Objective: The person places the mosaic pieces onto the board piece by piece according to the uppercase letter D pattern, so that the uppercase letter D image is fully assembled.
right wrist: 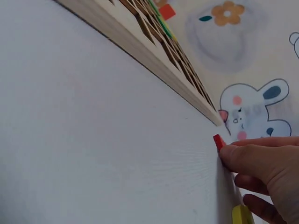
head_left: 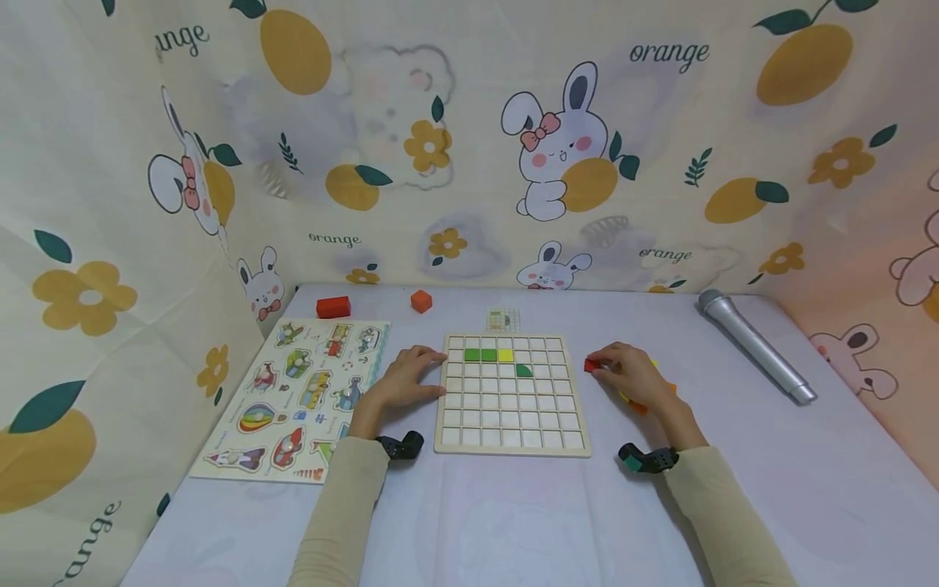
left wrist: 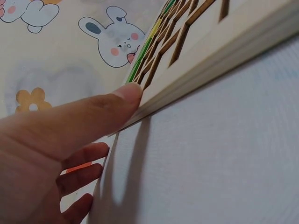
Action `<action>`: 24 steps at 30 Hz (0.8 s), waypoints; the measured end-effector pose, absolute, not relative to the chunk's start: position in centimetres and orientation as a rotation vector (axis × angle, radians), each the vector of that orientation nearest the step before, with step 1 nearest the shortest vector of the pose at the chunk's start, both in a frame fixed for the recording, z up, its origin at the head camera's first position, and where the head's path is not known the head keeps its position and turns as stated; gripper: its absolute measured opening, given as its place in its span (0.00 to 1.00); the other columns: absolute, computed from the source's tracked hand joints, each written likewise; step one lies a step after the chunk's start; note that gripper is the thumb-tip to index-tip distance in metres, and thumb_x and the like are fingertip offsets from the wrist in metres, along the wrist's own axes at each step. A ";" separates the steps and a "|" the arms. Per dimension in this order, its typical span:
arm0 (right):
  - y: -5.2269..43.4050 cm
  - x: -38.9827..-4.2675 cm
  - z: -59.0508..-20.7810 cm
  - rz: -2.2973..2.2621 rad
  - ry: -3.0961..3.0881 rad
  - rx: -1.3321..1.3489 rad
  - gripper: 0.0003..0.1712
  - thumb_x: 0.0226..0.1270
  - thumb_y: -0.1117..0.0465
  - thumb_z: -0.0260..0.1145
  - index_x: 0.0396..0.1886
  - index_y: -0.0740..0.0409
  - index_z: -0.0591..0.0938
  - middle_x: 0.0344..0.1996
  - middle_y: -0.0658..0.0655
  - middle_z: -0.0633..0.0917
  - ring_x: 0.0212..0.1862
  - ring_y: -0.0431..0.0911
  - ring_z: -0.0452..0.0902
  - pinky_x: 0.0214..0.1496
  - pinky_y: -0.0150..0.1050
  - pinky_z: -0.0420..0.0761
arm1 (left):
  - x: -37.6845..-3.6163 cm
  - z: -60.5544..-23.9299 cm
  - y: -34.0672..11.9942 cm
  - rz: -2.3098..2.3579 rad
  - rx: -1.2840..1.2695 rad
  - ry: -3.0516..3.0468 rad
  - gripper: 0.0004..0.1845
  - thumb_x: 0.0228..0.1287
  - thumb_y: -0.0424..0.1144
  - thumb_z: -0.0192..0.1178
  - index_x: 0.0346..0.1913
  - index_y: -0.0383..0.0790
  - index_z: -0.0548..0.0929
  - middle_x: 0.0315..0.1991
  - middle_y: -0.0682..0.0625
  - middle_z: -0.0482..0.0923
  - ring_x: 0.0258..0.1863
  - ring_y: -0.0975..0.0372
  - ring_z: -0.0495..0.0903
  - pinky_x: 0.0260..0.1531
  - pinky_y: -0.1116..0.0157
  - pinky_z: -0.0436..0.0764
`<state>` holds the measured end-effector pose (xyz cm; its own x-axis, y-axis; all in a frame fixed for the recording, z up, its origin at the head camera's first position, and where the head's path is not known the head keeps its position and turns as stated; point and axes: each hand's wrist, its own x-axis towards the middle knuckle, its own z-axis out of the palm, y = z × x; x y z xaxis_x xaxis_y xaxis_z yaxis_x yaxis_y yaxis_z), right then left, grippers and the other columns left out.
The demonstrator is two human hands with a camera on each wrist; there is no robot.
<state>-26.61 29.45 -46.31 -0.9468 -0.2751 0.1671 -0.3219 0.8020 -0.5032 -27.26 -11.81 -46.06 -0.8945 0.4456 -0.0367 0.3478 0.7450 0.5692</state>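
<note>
A square wooden grid board [head_left: 509,420] lies in the middle of the table. In its upper rows sit two green square tiles [head_left: 481,355], a yellow tile [head_left: 505,355] and a green rounded piece [head_left: 524,371]. My left hand [head_left: 402,380] rests at the board's left edge, its thumb [left wrist: 124,100] extended against the frame in the left wrist view. Just off the board's right side, my right hand [head_left: 634,379] pinches a small red tile [right wrist: 218,141] between thumb and fingertips. Yellow and orange pieces [head_left: 640,407] lie partly hidden beneath that hand.
A picture puzzle board [head_left: 249,440] lies left, partly under the left forearm. Behind are a red block [head_left: 333,307], an orange-red block [head_left: 421,301] and a small patterned card [head_left: 503,319]. A silver microphone [head_left: 759,346] lies at right. Printed cloth [head_left: 469,236] hangs behind the table.
</note>
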 end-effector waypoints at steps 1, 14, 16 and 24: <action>29.4 -26.7 -46.4 0.826 -2.882 0.493 0.17 0.58 0.61 0.68 0.48 0.62 0.83 0.42 0.59 0.81 0.43 0.52 0.76 0.47 0.50 0.78 | -27.3 -46.0 -11.8 0.851 0.635 2.774 0.34 0.55 0.49 0.66 0.65 0.49 0.69 0.64 0.47 0.63 0.65 0.53 0.59 0.64 0.52 0.62; 23.3 -25.2 -46.0 0.921 -2.790 0.693 0.10 0.58 0.59 0.69 0.41 0.52 0.85 0.41 0.49 0.82 0.46 0.45 0.74 0.50 0.45 0.77 | -27.2 -46.0 -11.8 0.852 0.637 2.766 0.34 0.56 0.49 0.65 0.66 0.48 0.68 0.65 0.47 0.63 0.65 0.53 0.58 0.64 0.52 0.62; 22.4 -25.0 -46.1 0.943 -2.763 0.775 0.09 0.58 0.60 0.69 0.40 0.52 0.85 0.41 0.48 0.82 0.46 0.44 0.75 0.49 0.43 0.78 | -27.2 -46.0 -11.8 0.855 0.642 2.766 0.34 0.56 0.49 0.65 0.66 0.47 0.68 0.65 0.47 0.63 0.65 0.53 0.58 0.64 0.51 0.62; 20.7 -24.5 -46.5 0.943 -2.701 0.911 0.09 0.57 0.61 0.69 0.39 0.54 0.86 0.41 0.49 0.83 0.47 0.45 0.75 0.48 0.44 0.78 | -27.2 -45.9 -11.7 0.834 0.639 2.774 0.34 0.55 0.49 0.66 0.65 0.47 0.69 0.65 0.47 0.63 0.65 0.53 0.58 0.65 0.52 0.61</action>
